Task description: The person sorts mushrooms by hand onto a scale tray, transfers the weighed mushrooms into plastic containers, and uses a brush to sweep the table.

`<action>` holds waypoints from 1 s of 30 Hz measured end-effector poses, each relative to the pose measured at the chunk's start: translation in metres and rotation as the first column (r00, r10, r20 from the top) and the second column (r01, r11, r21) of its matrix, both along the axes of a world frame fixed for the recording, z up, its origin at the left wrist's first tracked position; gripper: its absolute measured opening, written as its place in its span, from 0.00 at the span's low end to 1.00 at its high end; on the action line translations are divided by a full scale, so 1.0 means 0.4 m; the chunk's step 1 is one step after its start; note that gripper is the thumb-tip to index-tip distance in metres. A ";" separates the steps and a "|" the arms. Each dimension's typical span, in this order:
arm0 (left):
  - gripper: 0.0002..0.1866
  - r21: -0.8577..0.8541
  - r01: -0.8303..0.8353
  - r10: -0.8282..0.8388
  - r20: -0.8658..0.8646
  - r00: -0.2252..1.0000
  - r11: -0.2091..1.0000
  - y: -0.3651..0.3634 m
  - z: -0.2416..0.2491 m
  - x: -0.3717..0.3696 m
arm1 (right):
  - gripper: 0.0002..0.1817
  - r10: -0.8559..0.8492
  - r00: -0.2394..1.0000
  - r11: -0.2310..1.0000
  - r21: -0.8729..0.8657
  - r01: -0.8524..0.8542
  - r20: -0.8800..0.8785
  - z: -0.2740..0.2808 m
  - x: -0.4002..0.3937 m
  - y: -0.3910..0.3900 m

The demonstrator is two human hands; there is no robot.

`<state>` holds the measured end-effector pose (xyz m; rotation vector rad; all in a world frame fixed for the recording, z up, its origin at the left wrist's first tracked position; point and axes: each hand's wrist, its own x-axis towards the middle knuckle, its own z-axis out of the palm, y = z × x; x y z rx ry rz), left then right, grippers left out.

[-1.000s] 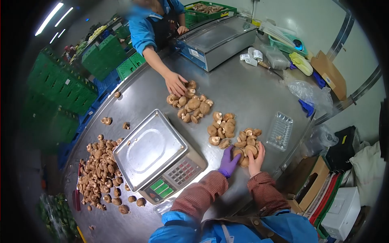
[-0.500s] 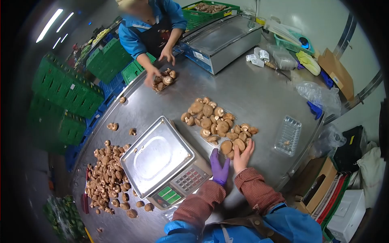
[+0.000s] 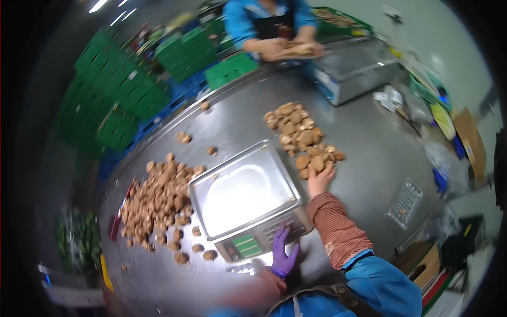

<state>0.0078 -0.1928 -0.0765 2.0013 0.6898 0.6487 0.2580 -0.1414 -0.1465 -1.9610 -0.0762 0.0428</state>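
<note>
Right hand [image 3: 320, 183] touches shiitake mushrooms [image 3: 302, 161] on the bench [image 3: 369, 150] (grip open or closed, I cannot tell); moving them calls for gentleness. Left hand [image 3: 283, 259], grip open, is near the scale [image 3: 243, 198].

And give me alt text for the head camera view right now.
A right hand touches clustered mushrooms on a metal table, with a purple-gloved left hand near a scale. Loose mushrooms lie piled on the scale's far left, and a co-worker opposite holds something blurred.
</note>
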 end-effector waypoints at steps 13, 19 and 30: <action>0.39 0.430 -0.720 0.839 -0.286 0.463 0.544 0.226 -0.140 -0.811 | 0.14 0.970 0.207 0.179 -0.201 -0.963 -0.128 0.131 -0.736 -0.219; 0.48 0.421 -0.738 0.837 -0.408 0.365 0.527 0.363 -0.176 -1.109 | 0.17 0.797 0.404 0.287 -0.307 -0.908 -0.449 0.146 -0.817 -0.237; 0.41 0.284 -0.910 0.953 -0.122 0.279 0.303 1.004 -0.225 -1.461 | 0.13 0.580 0.230 0.271 -0.081 -0.959 -0.782 0.118 -0.823 -0.230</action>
